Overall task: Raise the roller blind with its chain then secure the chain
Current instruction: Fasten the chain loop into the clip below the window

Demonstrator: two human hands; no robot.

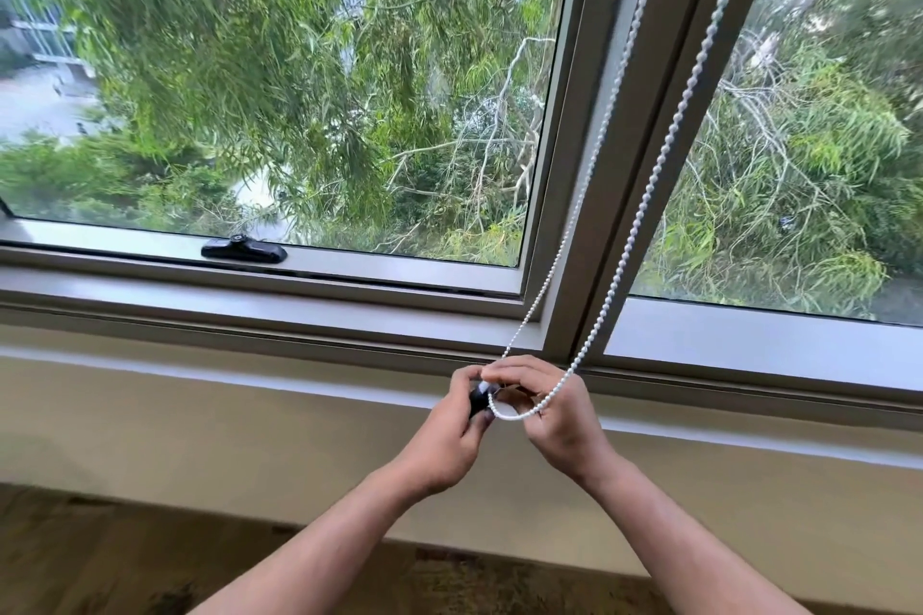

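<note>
Below the window frame (449, 310), against the wall under the sill, both hands were seen working the bottom of the bead chain (644, 195). No blind fabric was visible over the glass, so the blind was judged already raised; the securing step was taken to be in hand.

Risks, as judged:
- Loop could be dropped off the small dark clip (478, 401) before it was seated, if tension was eased too early. Chain would then be left swinging free.
- Beads could be skipped or jammed if the loop was forced in at an angle.
- Blind could be crept down if one strand was tugged harder than the other during fitting.
- Whether the clip was fixed to the wall could not be told; much of it was hidden by fingers.

Grip state:
- Left hand (449, 434): fingers closed around the dark clip, thumb on top.
- Right hand (554, 415): fingers curled and pinched on the chain near the clip, with the bottom of the loop draped across its fingers. Both strands were seen running up and right along the mullion (664, 115), fairly taut.
</note>
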